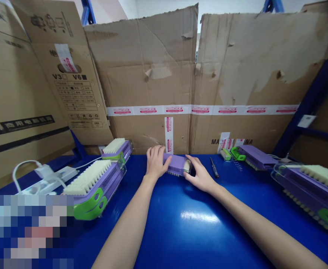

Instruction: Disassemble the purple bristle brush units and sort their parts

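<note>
A small purple brush unit (pixel 176 163) lies on the blue table between my hands, with pale bristles along its underside and a clear part at its right end. My left hand (pixel 155 161) grips its left end, thumb along the near side. Around the clear right end curl the thumb and fingers of my right hand (pixel 200 174). To the right of that hand lies a dark screwdriver (pixel 214 167). Further right are a small light-green cylindrical part (pixel 225 154), a bright green piece (pixel 237 153) and a coil spring (pixel 239 165).
Purple-and-green brush units with cream bristles stand at left (pixel 96 183) and right (pixel 315 186). A white power strip (pixel 60 175) with plugged-in cables lies on the left. Cardboard panels (pixel 147 82) wall the table's back. A pixelated patch hides the lower left corner.
</note>
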The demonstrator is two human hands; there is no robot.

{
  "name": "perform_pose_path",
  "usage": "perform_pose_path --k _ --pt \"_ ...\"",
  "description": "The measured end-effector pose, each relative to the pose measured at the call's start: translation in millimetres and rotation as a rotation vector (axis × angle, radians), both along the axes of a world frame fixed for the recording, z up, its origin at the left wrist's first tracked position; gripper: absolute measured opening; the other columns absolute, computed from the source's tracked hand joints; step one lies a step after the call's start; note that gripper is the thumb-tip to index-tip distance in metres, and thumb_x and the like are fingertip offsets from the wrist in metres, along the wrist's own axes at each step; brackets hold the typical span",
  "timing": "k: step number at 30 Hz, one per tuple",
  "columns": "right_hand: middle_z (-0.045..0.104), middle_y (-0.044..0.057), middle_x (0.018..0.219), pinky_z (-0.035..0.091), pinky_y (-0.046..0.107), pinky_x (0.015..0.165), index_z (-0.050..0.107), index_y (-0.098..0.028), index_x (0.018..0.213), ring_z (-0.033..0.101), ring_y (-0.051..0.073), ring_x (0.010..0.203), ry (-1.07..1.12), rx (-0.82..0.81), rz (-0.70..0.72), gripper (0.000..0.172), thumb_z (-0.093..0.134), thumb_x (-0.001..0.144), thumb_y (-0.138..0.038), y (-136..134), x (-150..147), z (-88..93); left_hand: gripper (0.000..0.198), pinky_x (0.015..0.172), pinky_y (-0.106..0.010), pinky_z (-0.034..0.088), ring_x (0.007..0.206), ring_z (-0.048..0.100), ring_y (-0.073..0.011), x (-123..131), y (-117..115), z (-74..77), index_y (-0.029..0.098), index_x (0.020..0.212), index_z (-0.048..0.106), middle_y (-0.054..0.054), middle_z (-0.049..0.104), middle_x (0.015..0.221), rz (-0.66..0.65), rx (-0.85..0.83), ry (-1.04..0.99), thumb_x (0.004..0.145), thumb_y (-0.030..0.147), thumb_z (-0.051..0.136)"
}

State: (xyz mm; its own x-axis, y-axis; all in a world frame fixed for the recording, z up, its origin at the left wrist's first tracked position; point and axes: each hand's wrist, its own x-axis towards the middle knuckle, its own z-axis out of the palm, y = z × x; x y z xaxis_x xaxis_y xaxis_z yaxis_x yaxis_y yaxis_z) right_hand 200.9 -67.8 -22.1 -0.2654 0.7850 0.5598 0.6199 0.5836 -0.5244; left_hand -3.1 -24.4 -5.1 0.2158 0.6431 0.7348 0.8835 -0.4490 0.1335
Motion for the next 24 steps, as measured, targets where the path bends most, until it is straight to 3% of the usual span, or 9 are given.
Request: perform_pose_path --k 4,10,20,24 --pt "0.037 0.013 0.134 0.029 0.043 0.107 0.028 -0.021 0.139 0.036 0.023 0.127 0.073 -0.05 -0.019 0.068 0.054 0.077 -0.032 11 -6 -4.9 0.037 0.104 -0.043 0.022 0.103 0.055 -0.0223 2 1 0.5 0.02 0.103 0.061 -0.008 0.065 0.106 -0.038 -0.056 0.023 0.09 0.041 0.034" --pt "0.045 0.014 0.127 0.034 0.045 0.102 0.034 -0.019 0.136 0.044 0.026 0.12 0.047 -0.076 -0.06 0.074 0.06 0.074 -0.05 24 -12 -2.8 0.043 0.09 -0.041 0.033 0.095 0.057 -0.0234 0 5 1.9 0.018 0.096 0.064 -0.01 0.066 0.095 0.043 -0.088 0.038 0.087 0.049 0.036" --pt "0.043 0.016 0.132 0.032 0.048 0.103 0.034 -0.019 0.137 0.038 0.028 0.124 -0.016 0.031 -0.112 0.069 0.056 0.079 -0.048 28 -8 -10.7 0.043 0.1 -0.04 0.031 0.118 0.048 -0.0252 -3 9 -7.4 0.019 0.111 0.059 -0.01 0.059 0.12 0.045 -0.089 0.037 0.087 0.049 0.039" --pt "0.044 0.016 0.129 0.033 0.048 0.102 0.034 -0.02 0.137 0.04 0.028 0.123 -0.022 0.052 -0.105 0.068 0.056 0.079 -0.047 25 -5 -9.5 0.046 0.1 -0.039 0.032 0.119 0.048 -0.0252 -5 12 -9.8 0.017 0.113 0.058 -0.012 0.058 0.123 0.038 -0.071 0.034 0.087 0.049 0.039"
